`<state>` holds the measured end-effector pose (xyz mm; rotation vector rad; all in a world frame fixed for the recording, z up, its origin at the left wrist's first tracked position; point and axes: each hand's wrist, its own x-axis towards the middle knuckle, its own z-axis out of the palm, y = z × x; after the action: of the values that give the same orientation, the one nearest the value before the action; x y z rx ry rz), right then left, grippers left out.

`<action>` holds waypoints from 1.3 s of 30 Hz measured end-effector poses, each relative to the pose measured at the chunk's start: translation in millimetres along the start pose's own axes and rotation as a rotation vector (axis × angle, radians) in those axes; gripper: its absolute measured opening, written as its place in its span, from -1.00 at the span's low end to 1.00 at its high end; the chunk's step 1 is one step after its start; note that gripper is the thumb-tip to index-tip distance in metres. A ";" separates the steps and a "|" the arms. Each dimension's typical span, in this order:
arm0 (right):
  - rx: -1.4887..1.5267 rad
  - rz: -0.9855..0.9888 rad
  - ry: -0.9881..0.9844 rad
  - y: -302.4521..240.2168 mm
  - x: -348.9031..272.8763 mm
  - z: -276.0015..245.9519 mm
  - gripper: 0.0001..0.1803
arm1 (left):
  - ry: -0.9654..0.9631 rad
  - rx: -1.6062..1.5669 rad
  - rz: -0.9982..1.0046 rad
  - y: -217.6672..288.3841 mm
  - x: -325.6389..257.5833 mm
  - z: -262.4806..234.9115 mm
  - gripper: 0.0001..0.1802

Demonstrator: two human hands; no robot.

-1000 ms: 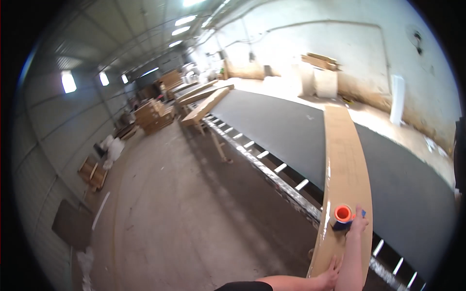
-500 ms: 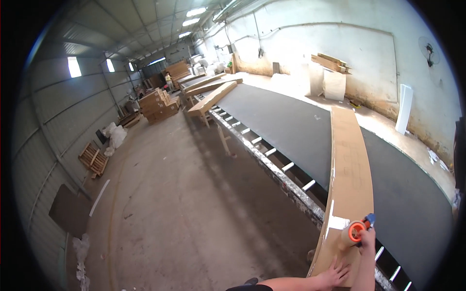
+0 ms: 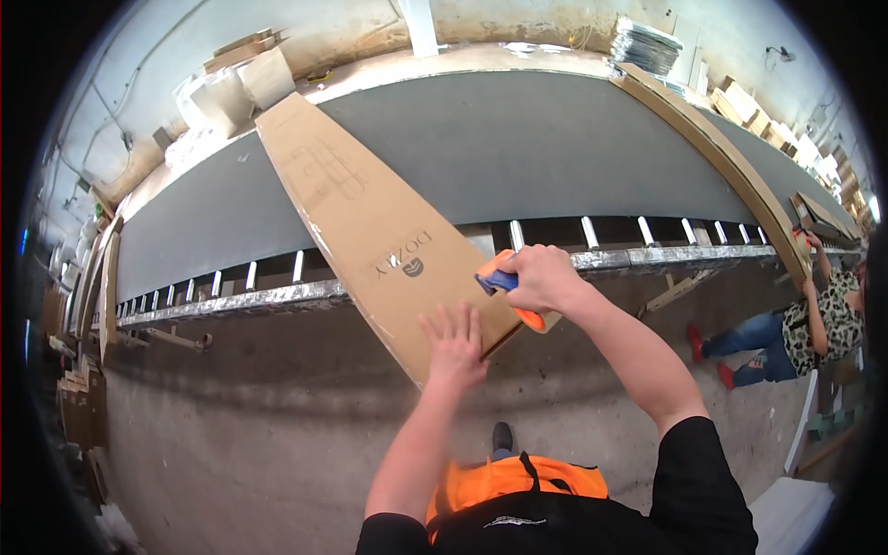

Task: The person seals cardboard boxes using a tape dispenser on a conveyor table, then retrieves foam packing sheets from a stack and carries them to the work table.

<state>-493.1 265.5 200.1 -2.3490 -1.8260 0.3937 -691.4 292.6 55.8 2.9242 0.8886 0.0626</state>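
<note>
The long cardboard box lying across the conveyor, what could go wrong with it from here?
The near end of the cardboard box juts past the edge of the conveyor, so hard pressing there might tip or twist it. The tape dispenser in the right hand is close to the spread left hand, so a slip could catch it.
</note>
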 end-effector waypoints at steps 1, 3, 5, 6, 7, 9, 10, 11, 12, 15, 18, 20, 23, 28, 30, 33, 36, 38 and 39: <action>-0.016 0.009 -0.040 3.4 -2.4 1.5 -0.58 | -0.029 0.023 -0.004 5.0 3.3 0.2 0.13; -0.062 0.042 -0.169 6.5 -6.2 15.7 -0.59 | -0.037 0.016 -0.011 7.6 1.1 3.7 0.14; -0.048 0.073 -0.347 10.6 -18.6 28.0 -0.61 | -0.051 0.018 -0.028 4.5 -8.0 5.3 0.15; -0.084 0.025 -0.324 14.9 -33.7 40.6 -0.60 | -0.069 0.043 -0.038 -2.6 -12.5 3.3 0.17; -0.131 -0.014 -0.293 23.6 -55.6 52.7 -0.59 | -0.075 0.060 -0.040 -5.2 -9.6 1.8 0.18; -0.172 -0.029 -0.335 33.1 -95.6 84.4 -0.58 | -0.085 0.058 -0.049 -10.1 -14.2 -1.3 0.19; -0.125 -0.004 -0.349 34.7 -103.5 96.3 -0.57 | -0.087 0.044 -0.047 -8.5 -12.8 -3.5 0.21; -0.139 0.021 -0.274 39.1 -99.3 113.6 -0.57 | -0.088 0.039 -0.037 -1.9 -8.4 -5.6 0.21; -0.149 0.049 -0.198 33.7 -92.9 126.3 -0.58 | -0.129 0.047 -0.039 2.7 -4.5 -11.3 0.22; -0.155 -0.008 -0.259 10.7 -64.6 129.7 -0.68 | -0.245 0.117 -0.041 15.6 20.3 -28.0 0.25; -0.568 -0.200 -0.376 22.8 -58.5 186.9 -0.71 | -0.331 0.158 -0.071 37.8 59.7 -28.6 0.27; -0.459 -0.115 -0.311 39.0 -76.9 239.3 -0.69 | -0.337 0.157 -0.076 42.7 76.7 -27.5 0.27; -0.106 0.016 -0.316 38.7 -117.7 265.6 -0.57 | -0.429 0.116 -0.151 41.8 86.4 -38.9 0.20; 0.093 0.325 -0.487 36.0 -175.9 271.4 -0.55 | -0.257 0.087 -0.060 3.9 59.8 -9.5 0.24; 0.212 0.474 -0.406 68.3 -216.8 299.9 -0.48 | -0.174 0.111 0.022 -13.6 21.0 10.6 0.22; 0.647 0.912 -0.298 89.6 -265.2 312.3 -0.43 | -0.150 0.046 0.092 -52.1 -51.3 -13.1 0.19; 0.646 0.624 -0.114 42.0 -221.1 205.2 -0.36 | 0.060 -0.041 0.243 -100.8 -81.1 5.1 0.22; 0.605 0.218 0.232 9.0 -145.7 175.6 -0.37 | 0.062 -0.136 0.069 -113.2 -90.8 17.9 0.34; 0.550 0.124 0.139 -38.0 -103.9 113.5 -0.38 | 0.187 -0.028 0.171 -140.2 -100.8 29.0 0.46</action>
<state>-585.1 169.2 114.1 -2.0450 -1.3018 0.6351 -850.9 350.6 12.4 2.9976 0.6503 0.3621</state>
